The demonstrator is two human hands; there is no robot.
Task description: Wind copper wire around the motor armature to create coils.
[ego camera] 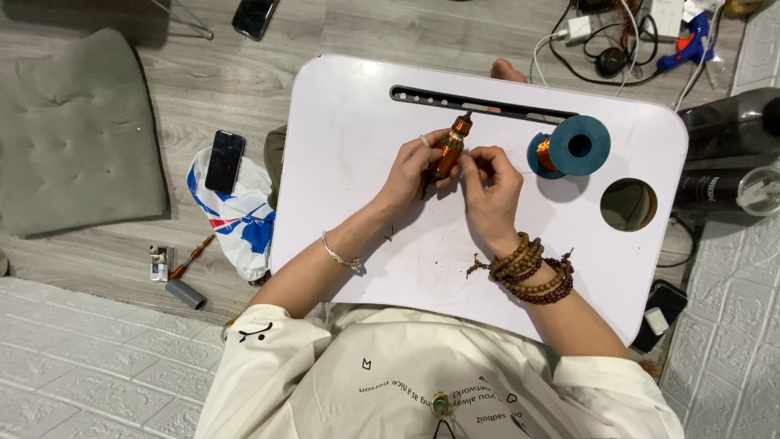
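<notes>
Fingers of the left hand (406, 172) and right hand (490, 185) are pinching an orange wound rotor (450, 148) at frame centre, above a white lap table (357, 114); a blue wire spool (570, 146) (copper-wound) is sitting just right.

Hands: two, left hand (404, 175) and right hand (490, 189), both closed on one copper-wound armature (449, 149).
Lap tables: one, white lap table (390, 244).
Wire spools: one, blue spool (569, 147) carrying copper wire.
Phones on floor: two, one dark phone (224, 160) on the plastic bag, one second phone (254, 15) at top edge.
Plastic bags: one, white bag with blue and red print (236, 219).
Cushions: one, grey cushion (75, 134).
Bracelets: one thin silver bracelet (339, 253); bead bracelets (532, 272), several strands, exact count unclear.
Glue guns: one, blue glue gun (688, 49).
Grey cylinders: one, grey cylinder (186, 293).
</notes>
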